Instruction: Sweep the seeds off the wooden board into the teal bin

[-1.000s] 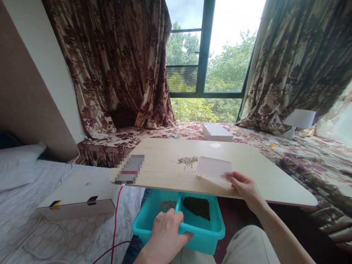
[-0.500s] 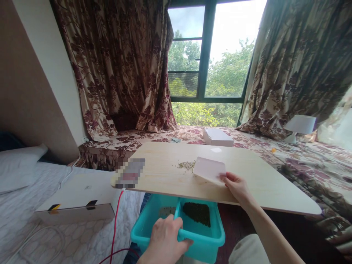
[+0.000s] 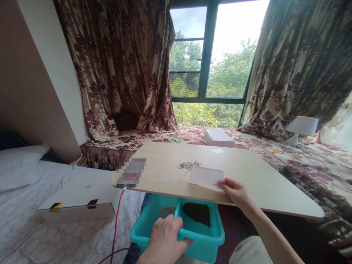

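My right hand (image 3: 233, 189) pinches the right end of a white card (image 3: 206, 176), which is tilted low over the wooden table (image 3: 159, 176) near its front edge. A few small grains show at the card's lower edge. Just behind the card lies a loose scatter of greenish grains (image 3: 187, 165). My left hand (image 3: 167, 234) grips the middle divider of a turquoise two-part bin (image 3: 205, 238) below the table edge. Dark green grains (image 3: 196, 213) fill part of its right compartment. Some pale grains (image 3: 167, 211) lie in the left one, partly behind my hand.
A blurred-out flat device (image 3: 132, 174) with a red cable (image 3: 117, 220) lies at the table's left end. On the bed at left is a white box (image 3: 79, 196). Behind the table are another white box (image 3: 219, 137) and a lamp (image 3: 302, 126).
My right hand has drawn the card toward the table's front edge and slightly left, away from the scattered grains. My left hand stays on the bin's divider.
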The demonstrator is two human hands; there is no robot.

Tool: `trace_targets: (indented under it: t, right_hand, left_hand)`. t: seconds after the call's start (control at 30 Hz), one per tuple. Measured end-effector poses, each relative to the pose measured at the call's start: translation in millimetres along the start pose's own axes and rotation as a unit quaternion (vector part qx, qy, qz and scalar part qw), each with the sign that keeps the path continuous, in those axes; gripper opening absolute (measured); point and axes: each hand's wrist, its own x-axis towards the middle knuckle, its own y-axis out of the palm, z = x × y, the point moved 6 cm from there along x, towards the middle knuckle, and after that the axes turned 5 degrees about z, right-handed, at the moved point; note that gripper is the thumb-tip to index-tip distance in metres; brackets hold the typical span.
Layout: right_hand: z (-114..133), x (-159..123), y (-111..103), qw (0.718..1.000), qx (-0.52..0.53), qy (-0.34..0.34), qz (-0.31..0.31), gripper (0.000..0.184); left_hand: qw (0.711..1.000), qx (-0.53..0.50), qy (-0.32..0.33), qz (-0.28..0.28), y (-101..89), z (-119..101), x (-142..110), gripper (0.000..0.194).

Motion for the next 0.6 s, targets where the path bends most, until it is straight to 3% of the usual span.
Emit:
trace_targets:
  t: [0.33, 0.6]
  right_hand:
    - [3.3, -18.6, 11.4, 0.998, 0.035, 0.005, 0.054, 0.033]
    - [4.2, -18.8, -45.3, 0.996, -0.01, -0.011, -0.093, 0.03]
  left_hand:
    - [1.0, -0.009, 0.009, -0.026, -1.6, 1.7, 0.8, 0.02]
    - [1.0, 0.0, 0.007, -0.023, 2.7, 1.5, 1.3, 0.02]
